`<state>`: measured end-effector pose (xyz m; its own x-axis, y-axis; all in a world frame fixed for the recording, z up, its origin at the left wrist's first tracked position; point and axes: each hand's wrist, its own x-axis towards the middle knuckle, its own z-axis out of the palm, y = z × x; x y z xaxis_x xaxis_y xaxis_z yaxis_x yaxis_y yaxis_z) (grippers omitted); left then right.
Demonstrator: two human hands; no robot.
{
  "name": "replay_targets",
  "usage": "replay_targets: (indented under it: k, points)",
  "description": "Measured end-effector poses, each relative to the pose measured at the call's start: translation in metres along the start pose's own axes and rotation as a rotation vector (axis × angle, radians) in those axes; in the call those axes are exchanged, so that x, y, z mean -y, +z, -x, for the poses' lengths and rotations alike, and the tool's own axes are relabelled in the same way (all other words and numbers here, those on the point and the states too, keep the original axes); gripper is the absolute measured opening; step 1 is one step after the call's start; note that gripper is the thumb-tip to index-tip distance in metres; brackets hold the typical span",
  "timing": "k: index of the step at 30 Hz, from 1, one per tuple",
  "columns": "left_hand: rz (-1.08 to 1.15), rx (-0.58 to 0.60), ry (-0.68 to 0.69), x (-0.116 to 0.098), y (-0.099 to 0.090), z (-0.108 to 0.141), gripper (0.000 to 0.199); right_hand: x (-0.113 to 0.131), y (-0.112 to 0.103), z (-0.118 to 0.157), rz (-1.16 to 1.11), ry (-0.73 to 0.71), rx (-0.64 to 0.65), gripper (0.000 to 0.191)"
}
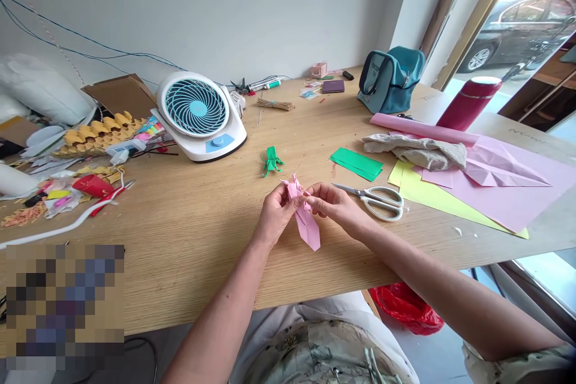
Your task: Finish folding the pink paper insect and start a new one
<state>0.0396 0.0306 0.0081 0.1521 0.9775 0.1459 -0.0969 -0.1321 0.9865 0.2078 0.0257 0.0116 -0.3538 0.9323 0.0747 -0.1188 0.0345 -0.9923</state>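
Note:
A pink folded-paper figure [308,228] is between my hands, above the front part of the wooden table. My left hand [275,209] pinches its left edge, thumb in front. The fingers of my right hand [332,204] are closed on its right side, where a narrow paper piece is partly hidden by the fingertips. Thin pointed ends stick up at the top, and a broad flat flap hangs below. Just beyond my hands lies a green folded-paper figure [271,161] with thin legs. White-handled scissors [382,201] rest right of my right hand, near green paper rectangles [356,163].
A white fan [196,113] stands at the back left, beside a pile of craft scraps [90,186]. Pink sheets [508,186], yellow paper [454,204], a grey cloth [418,151], a red thermos [470,103] and a teal bag [392,81] occupy the right side.

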Motion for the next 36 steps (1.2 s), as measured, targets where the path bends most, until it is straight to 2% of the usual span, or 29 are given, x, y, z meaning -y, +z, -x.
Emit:
replay_targets:
  k: [4, 7, 14, 19, 23, 25, 30, 32, 36]
  points:
    - [-0.018, -0.036, 0.009, 0.002, 0.004, 0.0, 0.037, -0.006, 0.003, -0.002, -0.006, 0.017, 0.057, 0.045]
    - [0.007, -0.033, -0.007, 0.004, 0.007, 0.0, 0.039, -0.01, 0.005, -0.003, -0.026, 0.028, 0.024, 0.045]
    - [0.068, 0.054, -0.046, 0.0, 0.003, 0.002, 0.045, -0.012, 0.001, -0.002, -0.106, 0.089, -0.053, 0.041]
    - [-0.036, 0.066, -0.051, -0.003, -0.001, 0.003, 0.042, -0.011, -0.003, -0.001, -0.175, 0.074, -0.122, 0.038]
    - [-0.14, 0.003, -0.059, -0.003, -0.003, 0.004, 0.045, -0.007, -0.004, 0.0, -0.195, 0.049, -0.133, 0.036]
    - [-0.139, 0.006, -0.1, -0.003, -0.004, 0.004, 0.049, -0.006, -0.004, 0.001, -0.188, 0.04, -0.136, 0.035]
    - [0.001, 0.154, -0.321, 0.0, -0.006, 0.006, 0.046, -0.008, -0.005, 0.001, -0.192, 0.026, -0.112, 0.034]
    - [0.027, 0.13, -0.307, -0.001, -0.006, 0.006, 0.042, -0.011, -0.006, 0.0, -0.189, 0.034, -0.1, 0.032]
    - [-0.019, 0.053, -0.156, -0.005, -0.005, 0.003, 0.033, -0.014, -0.006, 0.0, -0.169, 0.062, -0.095, 0.03]
